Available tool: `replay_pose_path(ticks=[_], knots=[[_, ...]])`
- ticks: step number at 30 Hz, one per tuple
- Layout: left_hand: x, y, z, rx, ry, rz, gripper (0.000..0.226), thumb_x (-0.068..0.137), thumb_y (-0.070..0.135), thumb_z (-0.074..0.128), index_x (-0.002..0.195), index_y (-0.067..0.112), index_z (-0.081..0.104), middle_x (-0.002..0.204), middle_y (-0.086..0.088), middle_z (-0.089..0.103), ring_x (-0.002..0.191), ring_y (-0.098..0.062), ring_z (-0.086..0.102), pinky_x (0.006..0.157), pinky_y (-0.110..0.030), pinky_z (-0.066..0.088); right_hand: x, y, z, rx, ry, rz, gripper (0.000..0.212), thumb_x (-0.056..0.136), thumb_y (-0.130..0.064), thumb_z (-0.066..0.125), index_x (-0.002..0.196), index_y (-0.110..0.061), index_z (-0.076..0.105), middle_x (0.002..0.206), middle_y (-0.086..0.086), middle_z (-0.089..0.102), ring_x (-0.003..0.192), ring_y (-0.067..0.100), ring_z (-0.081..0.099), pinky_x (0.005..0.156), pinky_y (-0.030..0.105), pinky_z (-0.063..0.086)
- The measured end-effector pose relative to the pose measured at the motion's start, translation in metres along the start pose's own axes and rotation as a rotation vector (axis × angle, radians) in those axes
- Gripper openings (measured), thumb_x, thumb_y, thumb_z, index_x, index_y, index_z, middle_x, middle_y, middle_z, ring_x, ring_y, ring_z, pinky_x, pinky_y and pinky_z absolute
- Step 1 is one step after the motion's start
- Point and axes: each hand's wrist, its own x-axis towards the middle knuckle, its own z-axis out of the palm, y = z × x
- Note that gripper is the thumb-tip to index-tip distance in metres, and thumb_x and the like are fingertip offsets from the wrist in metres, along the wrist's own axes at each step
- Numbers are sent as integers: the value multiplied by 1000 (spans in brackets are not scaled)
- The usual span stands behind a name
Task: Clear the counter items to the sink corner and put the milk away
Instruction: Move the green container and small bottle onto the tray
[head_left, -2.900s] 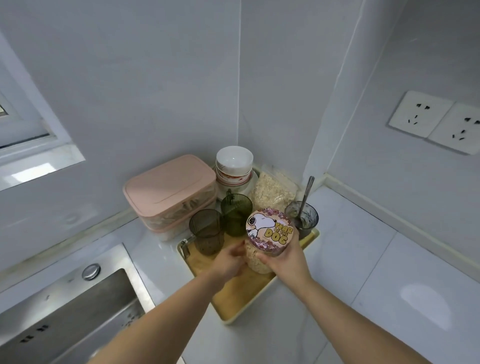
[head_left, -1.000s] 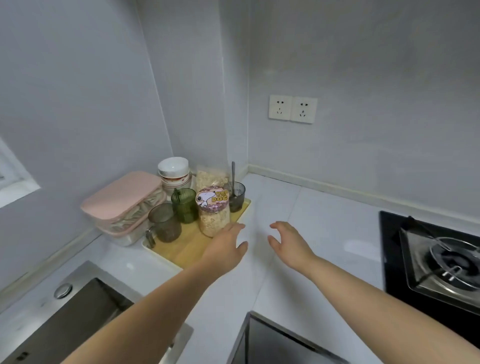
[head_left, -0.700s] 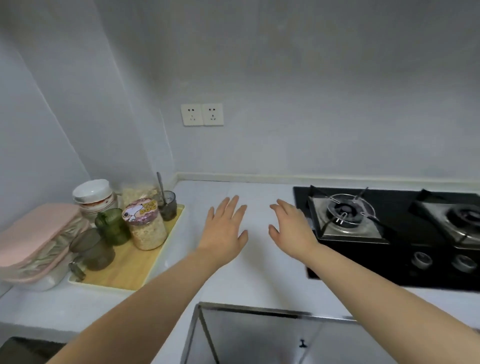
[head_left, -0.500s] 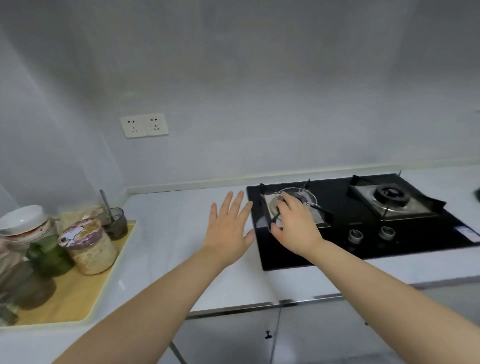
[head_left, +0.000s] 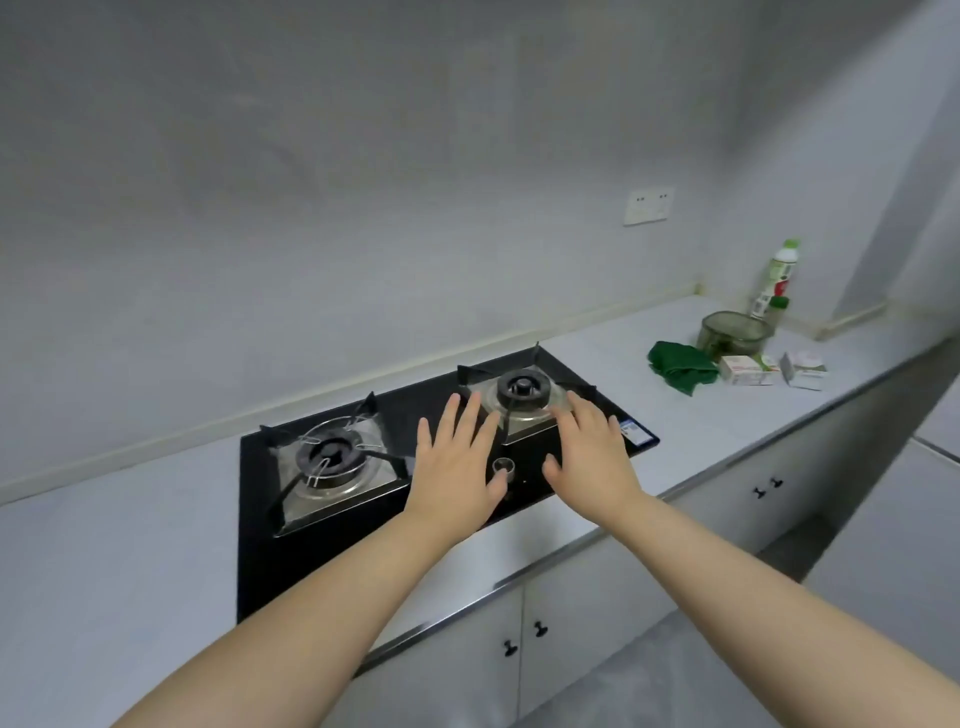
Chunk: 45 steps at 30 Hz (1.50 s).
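Note:
My left hand (head_left: 457, 465) and my right hand (head_left: 589, 452) hover flat and empty over the front of the black gas hob (head_left: 395, 467), fingers spread. Far off at the right end of the counter stand a white bottle with a green cap (head_left: 777, 275), a green glass bowl (head_left: 733, 331), a crumpled green cloth (head_left: 678, 366) and two small white cartons (head_left: 748, 370) (head_left: 804, 368). Nothing there is within reach of either hand.
The hob has two burners (head_left: 330, 457) (head_left: 521, 388) and a round knob (head_left: 503, 466) between my hands. White cabinet doors with dark knobs (head_left: 522, 639) run below the counter's metal edge. A wall socket (head_left: 648, 205) sits above the right counter.
The view has swung right, away from the tray and jar in the sink corner, past the hob. The bottle, bowl, cloth and cartons have come into sight. Both hands stay empty.

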Motion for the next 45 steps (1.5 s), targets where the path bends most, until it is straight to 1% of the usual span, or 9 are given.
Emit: replay_pose_path(ticks=[5, 12, 22, 27, 31, 37, 41, 43, 45], knots=[[78, 114, 32, 4, -23, 115, 70, 94, 46, 38, 151, 20, 7, 159, -5, -9, 146, -25, -12, 116, -50, 0, 8, 138, -18, -39, -17, 139, 61, 88, -27, 50, 143, -12, 29, 154, 12, 18, 142, 25, 19, 113, 46, 20], [150, 209, 62, -10, -66, 208, 70, 93, 44, 40, 150, 19, 8, 159, -5, -6, 146, -25, -10, 116, -49, 4, 22, 256, -29, -42, -37, 249, 62, 91, -28, 48, 146, -13, 23, 156, 11, 15, 143, 24, 15, 116, 45, 15], [270, 279, 129, -67, -163, 274, 71, 94, 47, 33, 151, 21, 0, 158, -4, -15, 145, -24, -14, 116, -49, -1, 78, 376, -5, -35, -91, 361, 63, 91, -27, 47, 147, -15, 20, 157, 7, 13, 144, 23, 14, 116, 44, 12], [350, 309, 157, -151, -182, 277, 72, 93, 47, 37, 151, 22, 1, 158, -2, -12, 145, -23, -11, 117, -48, 1, 137, 437, 0, -20, -91, 419, 65, 88, -26, 49, 146, -14, 22, 155, 7, 18, 142, 23, 18, 116, 46, 17], [409, 331, 170, -182, -181, 293, 72, 92, 46, 40, 151, 21, 5, 159, -2, -8, 146, -22, -6, 116, -46, 5, 176, 484, -4, -19, -76, 431, 63, 87, -25, 49, 145, -14, 25, 152, 7, 23, 140, 23, 20, 115, 41, 17], [477, 366, 190, -302, -235, 237, 69, 93, 40, 43, 150, 21, 10, 159, -1, 1, 146, -22, 1, 118, -43, 11, 218, 544, 2, 115, -101, 480, 58, 88, -23, 54, 141, -16, 32, 147, 7, 31, 136, 24, 27, 113, 36, 22], [522, 392, 203, -586, -329, 81, 62, 95, 31, 49, 148, 15, 21, 156, -5, 19, 143, -21, 18, 116, -30, 19, 254, 588, 9, 300, -108, 550, 53, 87, -18, 61, 135, -13, 39, 137, 7, 42, 127, 21, 39, 103, 32, 34], [539, 405, 203, -731, -371, 24, 53, 96, 23, 49, 144, 11, 30, 149, -5, 34, 136, -18, 32, 101, -15, 24, 272, 608, 14, 417, -118, 610, 48, 86, -14, 62, 130, -14, 44, 133, 6, 47, 119, 20, 46, 95, 30, 41], [555, 415, 203, -830, -438, -36, 45, 98, 19, 46, 140, 10, 34, 143, -3, 43, 130, -17, 40, 85, -9, 26, 289, 627, 19, 514, -112, 656, 37, 87, -12, 61, 122, -14, 50, 121, 5, 55, 100, 17, 53, 73, 22, 49]])
